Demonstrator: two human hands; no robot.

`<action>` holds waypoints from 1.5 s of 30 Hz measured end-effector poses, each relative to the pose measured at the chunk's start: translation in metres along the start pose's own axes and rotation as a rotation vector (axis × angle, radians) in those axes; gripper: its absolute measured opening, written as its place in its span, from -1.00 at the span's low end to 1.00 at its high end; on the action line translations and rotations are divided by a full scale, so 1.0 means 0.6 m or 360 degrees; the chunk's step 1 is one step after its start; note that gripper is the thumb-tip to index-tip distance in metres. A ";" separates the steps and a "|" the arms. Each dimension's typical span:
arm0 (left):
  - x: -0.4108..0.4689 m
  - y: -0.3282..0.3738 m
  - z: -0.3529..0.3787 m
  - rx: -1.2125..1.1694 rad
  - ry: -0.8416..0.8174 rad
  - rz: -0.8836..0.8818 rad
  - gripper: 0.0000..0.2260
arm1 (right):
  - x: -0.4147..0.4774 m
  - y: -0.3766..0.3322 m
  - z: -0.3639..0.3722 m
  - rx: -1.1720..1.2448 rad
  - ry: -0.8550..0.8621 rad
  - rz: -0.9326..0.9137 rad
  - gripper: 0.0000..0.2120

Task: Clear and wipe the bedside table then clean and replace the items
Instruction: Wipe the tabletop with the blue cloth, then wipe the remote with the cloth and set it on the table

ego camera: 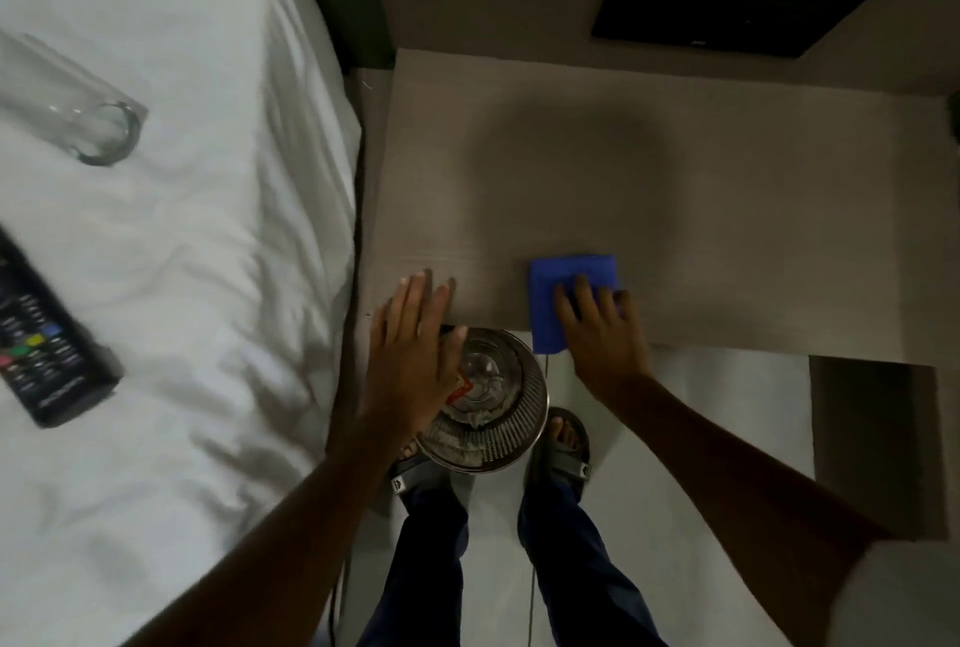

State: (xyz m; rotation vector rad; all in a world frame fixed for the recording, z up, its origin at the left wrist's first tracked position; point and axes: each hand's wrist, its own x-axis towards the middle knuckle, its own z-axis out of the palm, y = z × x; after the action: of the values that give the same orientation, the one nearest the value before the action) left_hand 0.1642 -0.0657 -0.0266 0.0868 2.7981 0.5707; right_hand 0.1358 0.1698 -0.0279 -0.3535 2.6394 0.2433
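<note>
The bedside table (675, 189) has a bare pale wood-grain top. A folded blue cloth (563, 293) lies at its front edge, partly hanging over. My right hand (602, 329) presses flat on the cloth, fingers spread. My left hand (415, 350) is open and flat at the table's front left corner, above a metal waste bin (504, 433). A clear drinking glass (88, 116) lies on its side on the white bed (208, 282). A black remote control (41, 339) lies on the bed too, nearer me.
The bin stands on the pale floor between the bed and my sandalled feet (563, 449), with crumpled rubbish inside. A black panel (727, 12) is set in the wall behind the table. A brown block (878, 443) stands at the right, below the table's edge.
</note>
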 end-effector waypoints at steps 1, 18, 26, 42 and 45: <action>-0.013 0.008 -0.021 -0.0114 0.0133 0.0008 -0.55 | 0.006 0.002 -0.007 -0.0073 0.0067 -0.0055 -0.21; -0.124 -0.167 -0.370 -0.0581 0.0838 -0.1621 -0.19 | -0.099 -0.050 -0.204 0.3284 -0.0347 0.0672 -0.88; -0.137 -0.125 -0.381 -0.1530 0.1013 -0.1610 -0.60 | -0.106 -0.083 -0.258 0.3183 -0.0201 0.0621 -0.75; -0.157 0.176 -0.292 -0.2074 0.0161 -0.0970 -0.59 | -0.085 -0.087 -0.364 0.1776 0.0927 -0.0163 -0.46; -0.134 0.204 -0.279 -0.2055 0.0017 -0.0942 -0.53 | -0.082 -0.084 -0.365 0.1682 0.0789 -0.0151 -0.37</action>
State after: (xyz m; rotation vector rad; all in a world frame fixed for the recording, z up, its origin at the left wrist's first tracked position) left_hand 0.1933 -0.0250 0.1902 -0.9229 1.7767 1.9446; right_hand 0.0998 0.0818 0.1817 -0.1702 2.7413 -1.3684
